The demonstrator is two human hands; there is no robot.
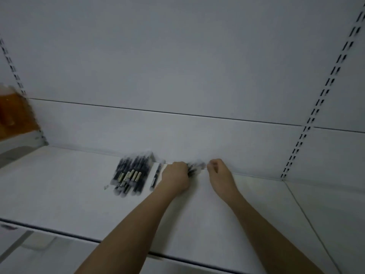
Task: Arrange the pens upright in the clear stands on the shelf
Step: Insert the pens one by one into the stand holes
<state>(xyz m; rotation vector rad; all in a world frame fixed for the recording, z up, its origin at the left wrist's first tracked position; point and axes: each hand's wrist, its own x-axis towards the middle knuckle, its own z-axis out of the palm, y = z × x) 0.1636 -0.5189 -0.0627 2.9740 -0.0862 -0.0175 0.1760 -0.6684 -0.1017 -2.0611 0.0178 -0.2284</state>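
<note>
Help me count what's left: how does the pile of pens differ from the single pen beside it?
The pile of pens is many dark pens bunched side by side; the single pen lies alone. The pile sits farther from the left hand; the single pen lies right beside it. Both lie flat on the shelf, not upright.

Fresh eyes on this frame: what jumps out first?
Two bare forearms reach across the white shelf to its back edge, where the left hand grips a blurred bunch of dark pens and the right hand sits curled beside them. Left of the hands lies a bundle of black pens, flat on the shelf.
</note>
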